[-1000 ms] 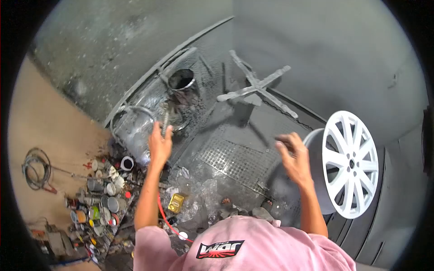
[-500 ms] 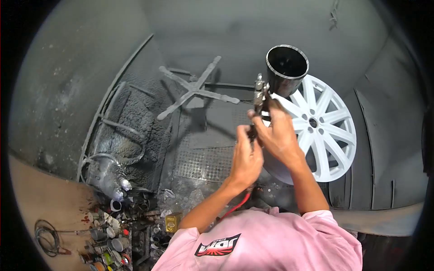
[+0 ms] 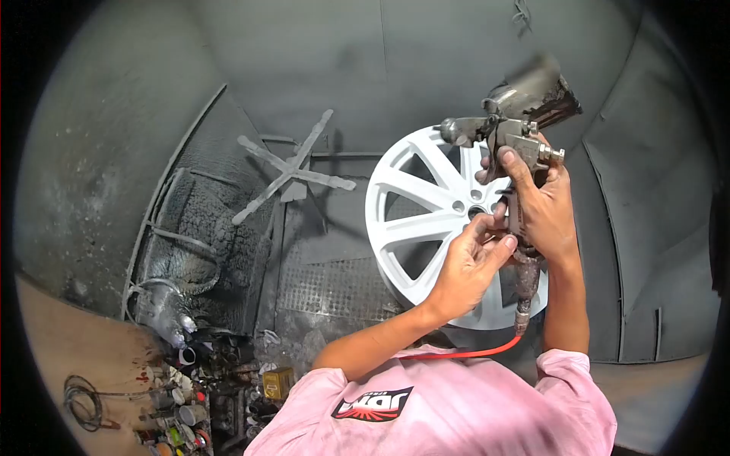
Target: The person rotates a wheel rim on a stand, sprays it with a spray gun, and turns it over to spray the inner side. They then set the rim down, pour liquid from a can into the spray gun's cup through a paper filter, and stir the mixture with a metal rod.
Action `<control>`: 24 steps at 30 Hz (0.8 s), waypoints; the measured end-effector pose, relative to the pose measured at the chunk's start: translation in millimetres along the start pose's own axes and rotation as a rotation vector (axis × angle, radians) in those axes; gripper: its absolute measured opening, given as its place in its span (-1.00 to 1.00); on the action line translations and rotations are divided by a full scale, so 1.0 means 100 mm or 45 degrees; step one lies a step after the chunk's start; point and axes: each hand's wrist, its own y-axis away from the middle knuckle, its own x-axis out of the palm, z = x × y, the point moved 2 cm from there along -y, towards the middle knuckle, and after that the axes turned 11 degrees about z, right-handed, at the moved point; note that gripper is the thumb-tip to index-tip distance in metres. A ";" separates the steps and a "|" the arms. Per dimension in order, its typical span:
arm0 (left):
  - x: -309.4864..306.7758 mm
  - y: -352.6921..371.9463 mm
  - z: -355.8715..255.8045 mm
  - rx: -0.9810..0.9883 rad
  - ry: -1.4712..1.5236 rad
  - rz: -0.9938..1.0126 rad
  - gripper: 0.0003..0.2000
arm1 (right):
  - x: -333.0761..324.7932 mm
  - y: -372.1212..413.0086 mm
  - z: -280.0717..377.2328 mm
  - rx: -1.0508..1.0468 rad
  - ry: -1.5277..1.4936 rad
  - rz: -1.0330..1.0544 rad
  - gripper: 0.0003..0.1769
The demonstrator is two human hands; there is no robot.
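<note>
Spray gun [image 3: 518,139] — one; wheel [image 3: 414,226] — one

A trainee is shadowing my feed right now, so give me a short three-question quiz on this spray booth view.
1. True or false: the spray gun is held up in front of the white wheel.
2. The red hose joins the gun at: A) the cup on top, B) the bottom of the handle, C) the nozzle.
3. Which hand wraps the gun's handle?

Key
1. True.
2. B.
3. The right hand; the left hand only touches the handle with its fingertips.
</note>
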 end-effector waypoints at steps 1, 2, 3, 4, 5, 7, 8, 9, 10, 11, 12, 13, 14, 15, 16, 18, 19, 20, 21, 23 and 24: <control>-0.01 -0.01 0.07 -0.011 -0.003 -0.006 -0.68 | -0.02 0.04 -0.02 -0.072 -0.030 0.043 -0.74; -0.03 -0.02 0.12 -0.017 -0.060 0.013 -0.68 | -0.04 0.06 -0.03 -0.148 -0.062 0.083 -0.74; -0.02 -0.03 0.16 -0.023 -0.116 0.033 -0.68 | -0.07 0.07 -0.04 -0.146 -0.072 0.076 -0.74; 0.02 -0.03 0.17 -0.021 -0.065 -0.063 -0.76 | -0.10 0.09 -0.04 -0.128 -0.115 0.131 -0.74; 0.03 -0.05 0.21 -0.031 -0.066 -0.063 -0.76 | -0.12 0.11 -0.04 -0.110 -0.157 0.185 -0.74; 0.01 -0.07 0.30 -0.052 -0.127 -0.078 -0.81 | -0.20 0.10 0.02 -0.100 -0.132 0.199 -0.75; 0.00 -0.08 0.36 -0.008 -0.184 -0.143 -0.86 | -0.23 0.08 0.05 -0.080 -0.164 0.208 -0.75; 0.01 -0.11 0.39 -0.012 -0.178 -0.145 -0.86 | -0.26 0.06 0.06 -0.057 -0.193 0.217 -0.75; 0.03 -0.14 0.39 0.114 -0.305 -0.124 -0.86 | -0.28 0.05 0.07 -0.069 -0.195 0.211 -0.72; 0.05 -0.18 0.38 0.243 -0.432 -0.101 -0.86 | -0.30 0.02 0.05 -0.061 -0.186 0.211 -0.72; 0.08 -0.21 0.40 0.271 -0.456 -0.107 -0.86 | -0.32 0.00 0.03 -0.176 -0.198 0.191 -0.71; 0.09 -0.24 0.41 0.266 -0.442 -0.108 -0.86 | -0.34 -0.02 0.01 -0.290 -0.212 0.168 -0.71; 0.10 -0.28 0.41 0.256 -0.503 -0.105 -0.85 | -0.38 -0.02 -0.02 -0.299 -0.185 0.175 -0.71; 0.11 -0.31 0.42 0.246 -0.565 -0.100 -0.84 | -0.40 -0.01 -0.03 -0.286 -0.179 0.165 -0.71; 0.07 -0.33 0.47 0.212 -0.557 -0.056 -0.81 | -0.42 -0.01 -0.06 -0.196 -0.161 0.129 -0.72; 0.03 -0.36 0.55 0.149 -0.582 -0.036 -0.79 | -0.50 -0.05 -0.24 -0.147 -0.040 0.111 -0.74; -0.01 -0.37 0.61 0.092 -0.616 -0.016 -0.78 | -0.53 -0.05 -0.34 -0.015 -0.025 0.108 -0.75; -0.16 -0.37 0.73 -0.058 -0.754 0.039 -0.74 | -0.59 -0.04 -0.46 0.114 0.016 0.111 -0.75; -0.20 -0.35 0.74 -0.068 -0.739 0.048 -0.74 | -0.66 -0.03 -0.58 0.244 0.055 0.111 -0.75; -0.29 -0.33 0.73 -0.168 -0.928 0.147 -0.71 | -0.78 -0.06 -0.88 0.235 0.154 0.051 -0.75; -0.40 -0.27 0.81 -0.158 -0.898 0.155 -0.74 | -0.84 -0.07 -1.03 0.214 0.248 0.004 -0.76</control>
